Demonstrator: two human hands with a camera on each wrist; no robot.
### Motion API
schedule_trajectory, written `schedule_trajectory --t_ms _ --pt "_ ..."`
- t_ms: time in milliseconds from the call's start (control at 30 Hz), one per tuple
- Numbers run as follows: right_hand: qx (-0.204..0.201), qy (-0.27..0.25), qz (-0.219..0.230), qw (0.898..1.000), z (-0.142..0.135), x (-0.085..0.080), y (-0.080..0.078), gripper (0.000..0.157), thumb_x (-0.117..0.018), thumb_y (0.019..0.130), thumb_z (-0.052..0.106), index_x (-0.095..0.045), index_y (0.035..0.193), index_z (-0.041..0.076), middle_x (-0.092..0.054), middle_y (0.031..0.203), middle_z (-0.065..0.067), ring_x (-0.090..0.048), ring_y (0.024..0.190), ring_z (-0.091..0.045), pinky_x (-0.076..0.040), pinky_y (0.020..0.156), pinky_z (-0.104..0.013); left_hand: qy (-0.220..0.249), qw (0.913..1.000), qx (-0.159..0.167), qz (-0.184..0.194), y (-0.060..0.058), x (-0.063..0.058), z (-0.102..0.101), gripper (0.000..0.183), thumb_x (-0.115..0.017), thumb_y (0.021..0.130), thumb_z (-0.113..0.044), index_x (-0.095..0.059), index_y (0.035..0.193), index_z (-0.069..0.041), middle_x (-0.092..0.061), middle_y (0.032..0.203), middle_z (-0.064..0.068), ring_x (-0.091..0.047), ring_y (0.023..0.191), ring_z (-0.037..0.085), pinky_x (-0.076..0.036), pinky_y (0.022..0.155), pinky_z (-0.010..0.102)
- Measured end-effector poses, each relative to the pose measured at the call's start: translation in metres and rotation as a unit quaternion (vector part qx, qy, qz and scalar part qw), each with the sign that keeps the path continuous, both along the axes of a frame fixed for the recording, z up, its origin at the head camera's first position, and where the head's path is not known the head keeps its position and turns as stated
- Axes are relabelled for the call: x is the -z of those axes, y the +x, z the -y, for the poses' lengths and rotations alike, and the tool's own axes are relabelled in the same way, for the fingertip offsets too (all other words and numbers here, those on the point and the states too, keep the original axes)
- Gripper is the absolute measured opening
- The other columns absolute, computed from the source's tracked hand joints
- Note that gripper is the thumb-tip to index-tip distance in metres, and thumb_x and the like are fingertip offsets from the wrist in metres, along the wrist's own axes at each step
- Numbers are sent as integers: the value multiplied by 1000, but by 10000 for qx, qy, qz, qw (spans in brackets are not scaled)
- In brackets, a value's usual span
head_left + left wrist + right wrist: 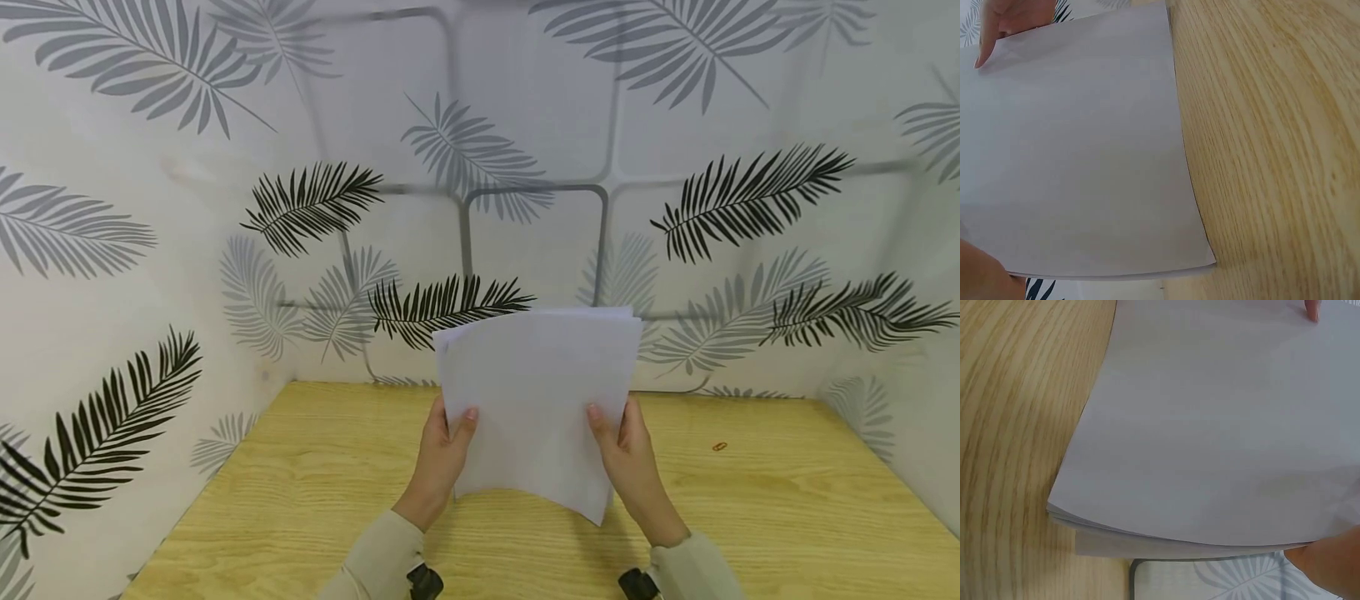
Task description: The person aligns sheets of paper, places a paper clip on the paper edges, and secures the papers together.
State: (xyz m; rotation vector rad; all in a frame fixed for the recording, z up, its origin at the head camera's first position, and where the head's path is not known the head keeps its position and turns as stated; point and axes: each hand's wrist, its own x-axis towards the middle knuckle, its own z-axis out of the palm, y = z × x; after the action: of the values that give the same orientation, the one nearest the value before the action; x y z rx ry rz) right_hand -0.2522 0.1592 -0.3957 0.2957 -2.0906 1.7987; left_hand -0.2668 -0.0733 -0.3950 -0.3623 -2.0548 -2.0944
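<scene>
- Paper stack [536,400] is standing tilted between the two hands, over the middle of the wooden table [322,475]; whether its lower edge is touching the wood, I cannot tell.
- Left hand [442,454] is gripping the stack's left edge, its thumb pressing on the front sheet and its fingers going behind.
- Right hand [630,458] is gripping the opposite edge in the same way, thumb in front.
- White sheets are bowing along the bottom, and in the right wrist view their edges are fanning slightly apart at one corner.
- An orange paper clip [720,447] is lying on the table, to the right of the right hand.
- Light sleeves [382,554] are covering both forearms.
- Leaf-patterned covering [532,125] is rising behind the table.
</scene>
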Motion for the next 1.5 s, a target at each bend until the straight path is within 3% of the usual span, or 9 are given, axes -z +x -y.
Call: schedule_trajectory --t_ms 300,500,667,800,1233,1500 --pt "-112 39 38 9999 0 3 1 47 -48 102 19 -32 143 4 -45 135 -15 -41 121 -17 -36 92 -13 129 9999 17 -89 0 3 -1 40 -53 100 -15 -39 135 -3 -47 134 17 -46 123 30 -38 100 45" --pt "2 49 143 9999 0 6 0 37 -48 103 19 -44 134 0 -54 123 -20 -56 102 -7 -48 83 -21 120 9999 26 -86 -1 2 0 44 -53 100 -18 -40 140 -4 -49 135 16 -46 124 29 -37 101 45" --pt "42 53 180 9998 0 10 -2 31 -48 102 17 -49 127 -2 -59 114 -24 -61 91 -7 -53 75 -28 39 9999 118 -101 -1 2 1 43 -50 102 -19 -43 140 -1 -53 132 18 -51 120 31 -41 100 47" --pt "80 131 214 9997 -1 12 -3 28 -50 101 14 -50 125 -1 -60 114 -24 -62 90 -7 -54 74 -29 -85 9999 119 -64 -1 2 1 39 -48 103 -20 -47 136 1 -56 127 20 -54 117 33 -43 98 47" --pt "278 127 627 9976 0 18 -4 32 -56 99 18 -56 119 -6 -64 111 -24 -66 91 -17 -55 73 -31 -237 9991 272 207 -1 9 3 44 -50 102 -24 -42 140 -4 -51 134 15 -46 126 32 -34 106 50" --pt "174 194 656 9975 -1 21 -5 31 -57 98 15 -60 116 -10 -66 108 -24 -68 87 -19 -55 69 -29 -280 9987 140 407 -3 11 3 40 -48 102 -24 -52 130 4 -61 120 20 -59 110 32 -48 92 46"
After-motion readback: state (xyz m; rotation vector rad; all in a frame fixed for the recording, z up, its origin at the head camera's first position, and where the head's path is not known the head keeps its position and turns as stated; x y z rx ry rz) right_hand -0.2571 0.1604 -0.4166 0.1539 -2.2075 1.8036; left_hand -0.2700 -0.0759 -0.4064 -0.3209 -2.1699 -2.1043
